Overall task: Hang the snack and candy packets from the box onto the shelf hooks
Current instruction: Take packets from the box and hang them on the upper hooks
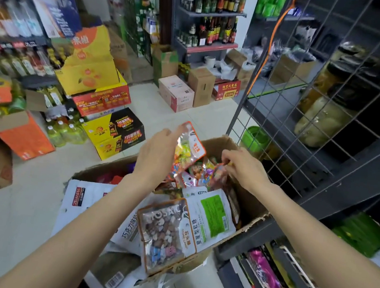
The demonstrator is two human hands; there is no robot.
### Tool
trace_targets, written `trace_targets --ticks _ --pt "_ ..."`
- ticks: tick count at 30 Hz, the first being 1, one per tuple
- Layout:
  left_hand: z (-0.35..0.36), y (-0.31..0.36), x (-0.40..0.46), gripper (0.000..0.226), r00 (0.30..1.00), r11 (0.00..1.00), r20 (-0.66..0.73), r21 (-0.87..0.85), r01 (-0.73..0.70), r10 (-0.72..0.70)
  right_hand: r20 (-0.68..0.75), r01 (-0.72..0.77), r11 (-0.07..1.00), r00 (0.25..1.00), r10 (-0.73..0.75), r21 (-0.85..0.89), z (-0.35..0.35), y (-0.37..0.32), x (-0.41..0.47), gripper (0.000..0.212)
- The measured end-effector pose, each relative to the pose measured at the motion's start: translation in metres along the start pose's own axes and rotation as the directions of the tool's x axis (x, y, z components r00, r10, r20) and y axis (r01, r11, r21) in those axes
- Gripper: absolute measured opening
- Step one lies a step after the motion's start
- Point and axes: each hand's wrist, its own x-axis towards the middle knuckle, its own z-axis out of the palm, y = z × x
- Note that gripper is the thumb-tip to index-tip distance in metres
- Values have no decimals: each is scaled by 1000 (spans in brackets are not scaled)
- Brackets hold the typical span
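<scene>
From my head camera, I see the cardboard box [248,201] in the lower middle of the frame, full of snack and candy packets. My left hand [158,155] is above the box, in the centre of the frame; its fingers curl around an orange-edged candy packet [190,144] and hold it upright. My right hand [243,165], a little to the right, pinches a small colourful packet [218,177] with its fingertips inside the box. A nut packet [162,233] and a white packet with a green label [215,212] lie at the near side of the box. The wire grid shelf [303,103] stands at the right of the frame, just beside the box.
</scene>
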Motion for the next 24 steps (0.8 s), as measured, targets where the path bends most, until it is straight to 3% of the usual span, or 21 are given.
trace_targets --ticks 3,7,12,14,17,21,24 --pt "-8 13 11 46 997 990 58 121 -66 60 -82 39 991 996 -28 129 -37 -20 -2 19" --pt "-24 45 22 32 985 983 77 87 -163 157 -123 91 960 991 -60 266 -78 -39 -14 11" --pt "-44 85 27 22 940 939 12 -41 -341 341 -282 62 973 959 3 220 -132 -42 -51 14" --pt "-55 112 30 33 915 908 -33 -110 -403 402 -398 28 970 914 73 242 -159 -39 -76 16" --pt "-77 169 30 40 896 868 -112 -224 -443 429 -523 -16 952 833 181 305 -201 -31 -123 20" --pt "-102 255 12 41 900 800 -181 -411 -436 397 -487 -45 924 840 240 379 -255 -10 -204 27" --pt "-116 321 -13 32 887 728 -245 -507 -461 391 -564 -69 927 776 283 370 -287 2 -274 24"
